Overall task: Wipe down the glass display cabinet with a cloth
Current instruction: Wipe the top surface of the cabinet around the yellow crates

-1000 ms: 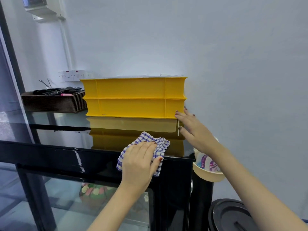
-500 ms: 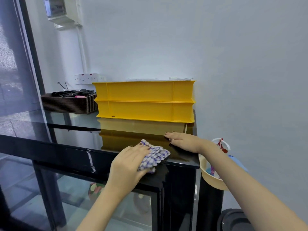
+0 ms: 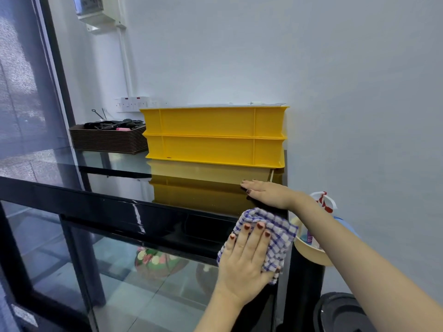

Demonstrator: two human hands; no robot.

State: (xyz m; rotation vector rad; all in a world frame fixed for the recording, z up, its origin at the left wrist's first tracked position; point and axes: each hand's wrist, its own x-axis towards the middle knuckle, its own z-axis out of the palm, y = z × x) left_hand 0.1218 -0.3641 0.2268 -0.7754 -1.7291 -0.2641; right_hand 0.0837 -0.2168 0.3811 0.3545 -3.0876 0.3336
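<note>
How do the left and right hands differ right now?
The left hand presses the checked cloth against the black front frame of the cabinet; the right hand lies bare on the glass top. The left hand is lower and nearer the camera; the right hand sits farther back, just before the yellow crates. Both are flat with straight fingers.

The scene is taken in by one wide-angle camera worn on the head, set above and close to the right front corner of the glass display cabinet point(image 3: 115, 204). It is aimed forward and down, toward the white wall point(image 3: 335, 92). The left hand point(image 3: 247, 257) is seen nearest the lens at lower right, the right hand point(image 3: 266, 194) just beyond, and the yellow crates point(image 3: 211, 137) farther back at mid-frame.
</note>
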